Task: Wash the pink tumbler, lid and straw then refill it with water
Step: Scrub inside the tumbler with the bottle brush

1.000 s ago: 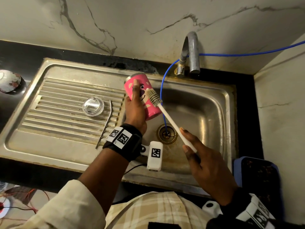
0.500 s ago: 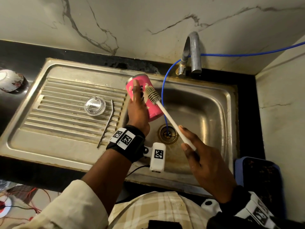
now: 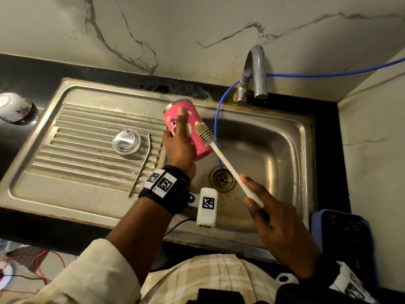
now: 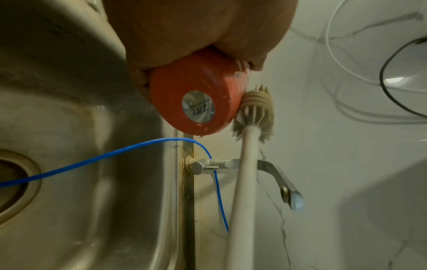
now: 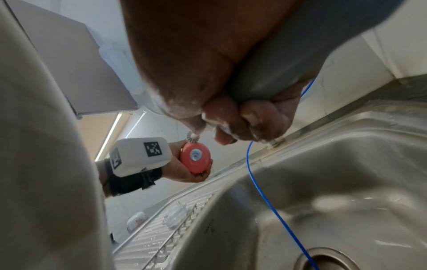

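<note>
Fingers [image 3: 180, 119] wrap the pink tumbler [image 3: 192, 137]; right-hand fingers [image 3: 252, 204] pinch the brush [image 3: 221, 154].

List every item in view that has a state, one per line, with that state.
Pink tumbler: lid off, tilted, held over the sink by the left hand.
Bottle brush: bristles against the tumbler's outside, handle gripped by the right hand.
Clear lid: off, lying on the drainboard.
Metal straw: lying beside the lid.
Tap: no water running.

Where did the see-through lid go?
In the head view the clear lid lies on the ribbed draining board, left of the basin, with the metal straw just to its right.
</note>
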`<state>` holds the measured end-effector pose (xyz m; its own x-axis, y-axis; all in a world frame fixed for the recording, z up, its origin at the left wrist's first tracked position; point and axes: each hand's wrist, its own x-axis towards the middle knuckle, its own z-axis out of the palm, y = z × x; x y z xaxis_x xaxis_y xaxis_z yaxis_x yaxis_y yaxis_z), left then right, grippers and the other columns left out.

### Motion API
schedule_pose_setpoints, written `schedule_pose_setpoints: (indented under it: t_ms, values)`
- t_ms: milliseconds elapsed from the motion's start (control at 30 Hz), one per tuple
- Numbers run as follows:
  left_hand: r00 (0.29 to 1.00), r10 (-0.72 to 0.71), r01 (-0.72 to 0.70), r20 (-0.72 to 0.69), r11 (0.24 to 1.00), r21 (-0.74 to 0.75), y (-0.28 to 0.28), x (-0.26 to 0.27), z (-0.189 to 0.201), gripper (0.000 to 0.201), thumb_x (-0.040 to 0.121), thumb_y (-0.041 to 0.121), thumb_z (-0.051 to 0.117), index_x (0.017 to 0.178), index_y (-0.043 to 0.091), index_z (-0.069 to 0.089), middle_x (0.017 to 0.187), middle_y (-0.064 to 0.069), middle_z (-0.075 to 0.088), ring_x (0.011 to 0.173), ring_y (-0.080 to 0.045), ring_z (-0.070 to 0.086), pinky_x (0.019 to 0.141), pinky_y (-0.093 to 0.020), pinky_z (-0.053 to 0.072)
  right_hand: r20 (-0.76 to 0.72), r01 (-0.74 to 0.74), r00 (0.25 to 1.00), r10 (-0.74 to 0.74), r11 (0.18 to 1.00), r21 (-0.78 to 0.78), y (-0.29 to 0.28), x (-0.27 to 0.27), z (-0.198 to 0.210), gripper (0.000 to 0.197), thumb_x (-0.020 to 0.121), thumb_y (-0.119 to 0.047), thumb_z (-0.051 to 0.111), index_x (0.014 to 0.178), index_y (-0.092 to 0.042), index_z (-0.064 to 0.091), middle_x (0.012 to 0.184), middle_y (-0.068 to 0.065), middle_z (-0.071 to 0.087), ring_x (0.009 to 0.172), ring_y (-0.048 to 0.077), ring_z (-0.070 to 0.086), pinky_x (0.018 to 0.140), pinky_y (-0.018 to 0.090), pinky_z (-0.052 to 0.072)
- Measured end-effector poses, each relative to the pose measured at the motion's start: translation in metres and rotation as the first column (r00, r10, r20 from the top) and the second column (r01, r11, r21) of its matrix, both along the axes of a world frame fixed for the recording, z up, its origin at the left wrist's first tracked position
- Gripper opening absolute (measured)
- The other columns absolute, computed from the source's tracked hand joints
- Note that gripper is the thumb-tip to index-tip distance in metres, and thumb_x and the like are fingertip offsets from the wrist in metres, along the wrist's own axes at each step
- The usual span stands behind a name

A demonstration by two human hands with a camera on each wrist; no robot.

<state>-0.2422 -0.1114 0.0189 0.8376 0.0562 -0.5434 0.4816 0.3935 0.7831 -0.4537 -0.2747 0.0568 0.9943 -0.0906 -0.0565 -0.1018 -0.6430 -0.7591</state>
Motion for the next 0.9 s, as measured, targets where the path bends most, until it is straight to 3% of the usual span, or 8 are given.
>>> schedule_pose_setpoints:
  t_ms: [100, 233, 333, 433, 533, 700, 833, 900]
  values:
    - [1.0, 0.025, -0.026, 0.01, 0.999, 0.032, 0.008, 0.007, 0.0, 0.09, 0.087, 0.067, 0.071, 0.148, 0.007, 0.045, 0.132, -0.027, 0.065, 0.101, -0.035, 0.074, 0.06, -0.038, 0.062, -0.04, -0.03, 0.999, 0.031, 0.999, 0.023, -0.002, -0.008, -0.002, 0.055, 0.106, -0.043, 0.05, 0.154, -0.062, 0.033, 0.075, 0.005, 0.071, 0.051, 0.014, 0.057, 0.055, 0.035, 0.05]
    - [0.998, -0.056, 0.056, 0.001, 0.998, 0.008, -0.006, -0.004, -0.001, 0.109, 0.072, 0.079, 0.074, 0.153, 0.013, 0.042, 0.13, -0.022, 0.069, 0.107, -0.036, 0.075, 0.082, -0.054, 0.064, -0.002, 0.024, 1.0, -0.024, 1.0, 0.003, 0.002, 0.004, 0.0, 0.052, 0.107, -0.037, 0.052, 0.156, -0.049, 0.041, 0.063, -0.019, 0.059, 0.048, 0.007, 0.053, 0.05, 0.013, 0.037]
    - [0.997, -0.075, 0.075, 0.006, 0.997, 0.011, -0.01, -0.005, 0.001, 0.112, 0.07, 0.084, 0.072, 0.153, 0.014, 0.044, 0.129, -0.021, 0.07, 0.109, -0.037, 0.074, 0.09, -0.06, 0.061, 0.02, 0.039, 0.999, -0.039, 0.999, 0.004, 0.002, 0.007, 0.001, 0.051, 0.107, -0.032, 0.053, 0.157, -0.042, 0.043, 0.06, -0.025, 0.054, 0.046, 0.004, 0.051, 0.05, 0.008, 0.032]
    - [0.999, -0.003, 0.003, 0.037, 1.0, -0.001, -0.001, 0.003, 0.001, 0.093, 0.086, 0.077, 0.062, 0.148, 0.009, 0.048, 0.13, -0.03, 0.067, 0.101, -0.033, 0.076, 0.079, -0.051, 0.065, -0.018, -0.011, 1.0, 0.011, 1.0, 0.007, -0.002, -0.004, -0.002, 0.052, 0.106, -0.042, 0.05, 0.154, -0.058, 0.037, 0.067, -0.005, 0.065, 0.049, 0.011, 0.056, 0.053, 0.028, 0.048]
    - [0.999, 0.016, -0.016, 0.03, 1.0, 0.002, 0.004, 0.005, -0.001, 0.105, 0.079, 0.08, 0.065, 0.151, 0.006, 0.045, 0.14, -0.033, 0.058, 0.107, -0.039, 0.073, 0.07, -0.04, 0.062, -0.059, -0.032, 0.998, 0.033, 0.999, 0.013, -0.005, -0.009, -0.008, 0.054, 0.106, -0.045, 0.049, 0.154, -0.063, 0.032, 0.087, 0.012, 0.074, 0.056, 0.016, 0.064, 0.06, 0.042, 0.054]
    - [0.997, -0.067, 0.068, 0.035, 0.998, -0.018, -0.006, -0.006, 0.002, 0.091, 0.081, 0.08, 0.055, 0.149, 0.019, 0.048, 0.128, -0.018, 0.072, 0.112, -0.033, 0.073, 0.096, -0.058, 0.059, 0.001, -0.01, 1.0, 0.01, 1.0, -0.016, -0.003, 0.007, -0.006, 0.052, 0.107, -0.043, 0.049, 0.157, -0.053, 0.037, 0.056, -0.005, 0.053, 0.048, 0.011, 0.052, 0.051, 0.016, 0.039]
    - [0.998, 0.031, -0.035, 0.056, 0.997, 0.07, 0.0, 0.004, 0.004, 0.077, 0.101, 0.07, 0.043, 0.151, 0.012, 0.041, 0.131, -0.027, 0.066, 0.096, -0.029, 0.075, 0.067, -0.038, 0.063, -0.031, -0.043, 0.999, 0.043, 0.999, -0.007, -0.005, -0.004, -0.009, 0.054, 0.106, -0.046, 0.048, 0.155, -0.06, 0.032, 0.078, 0.009, 0.072, 0.053, 0.014, 0.06, 0.058, 0.038, 0.053]
    - [0.997, 0.052, -0.058, 0.063, 0.994, 0.092, 0.003, 0.006, 0.007, 0.071, 0.105, 0.064, 0.039, 0.149, 0.008, 0.039, 0.13, -0.029, 0.064, 0.092, -0.028, 0.072, 0.06, -0.031, 0.06, -0.047, -0.049, 0.998, 0.048, 0.999, -0.01, -0.005, -0.009, -0.009, 0.054, 0.106, -0.047, 0.048, 0.155, -0.063, 0.031, 0.076, 0.006, 0.07, 0.055, 0.015, 0.061, 0.059, 0.039, 0.053]
